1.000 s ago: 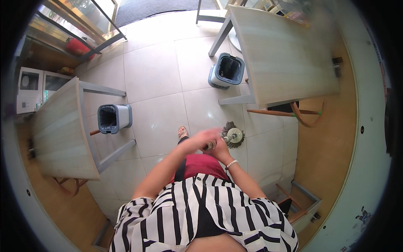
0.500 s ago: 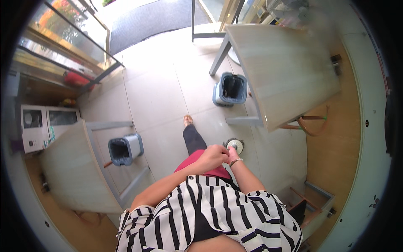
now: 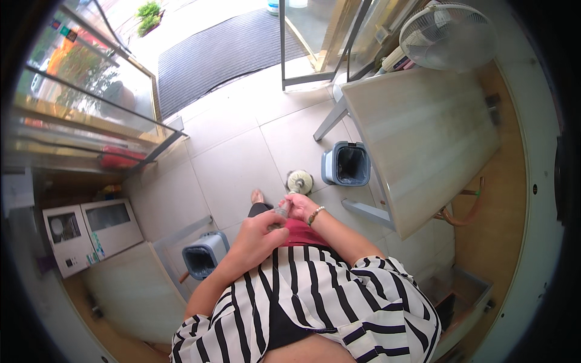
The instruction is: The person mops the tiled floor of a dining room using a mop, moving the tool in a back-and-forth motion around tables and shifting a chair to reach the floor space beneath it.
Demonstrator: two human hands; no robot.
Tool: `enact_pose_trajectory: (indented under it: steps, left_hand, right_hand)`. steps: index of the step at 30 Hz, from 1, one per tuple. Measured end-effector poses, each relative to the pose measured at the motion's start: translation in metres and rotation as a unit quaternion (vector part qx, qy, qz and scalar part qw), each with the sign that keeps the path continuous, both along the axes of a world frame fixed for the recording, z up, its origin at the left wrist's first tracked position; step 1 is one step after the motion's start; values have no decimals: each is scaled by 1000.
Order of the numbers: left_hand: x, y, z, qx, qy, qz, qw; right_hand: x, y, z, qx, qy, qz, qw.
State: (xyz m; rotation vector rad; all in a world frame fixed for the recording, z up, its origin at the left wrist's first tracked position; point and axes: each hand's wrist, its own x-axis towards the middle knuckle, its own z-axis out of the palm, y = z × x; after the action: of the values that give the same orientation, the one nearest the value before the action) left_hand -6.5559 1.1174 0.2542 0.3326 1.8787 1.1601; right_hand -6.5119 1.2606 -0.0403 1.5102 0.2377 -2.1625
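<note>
Both my hands are close together in front of my waist, on the top end of a thin grey handle (image 3: 281, 211). My left hand (image 3: 257, 235) is closed around it from the near side. My right hand (image 3: 298, 207), with a bead bracelet on the wrist, grips it just beyond. The handle runs down to a round pale mop head (image 3: 299, 181) on the tiled floor, just ahead of my bare foot (image 3: 257, 196). I wear a black-and-white striped shirt.
A pale table (image 3: 423, 139) stands to the right with a grey bin (image 3: 346, 164) at its leg. Another table (image 3: 133, 296) and bin (image 3: 204, 255) are at the lower left. A dark door mat (image 3: 230, 51), glass doors, a fan (image 3: 448, 27) and a white cabinet (image 3: 91, 233) lie around.
The view has moved toward the door, so both tables and bins slid down and outward. The mop head has shifted from my right side to just ahead of my foot. Both hands stay on the handle.
</note>
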Motion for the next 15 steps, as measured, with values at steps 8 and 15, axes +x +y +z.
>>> enact_pose_trajectory:
  steps: [8, 15]
  left_hand:
    - [-139, -24, -2, 103, -128, 161, 973]
    - [-277, 7, -44, 201, -296, 298, 885]
  right_hand:
    - [-167, -8, 48, 136, 148, 14, 980]
    - [-282, 11, 37, 193, 172, -78, 963]
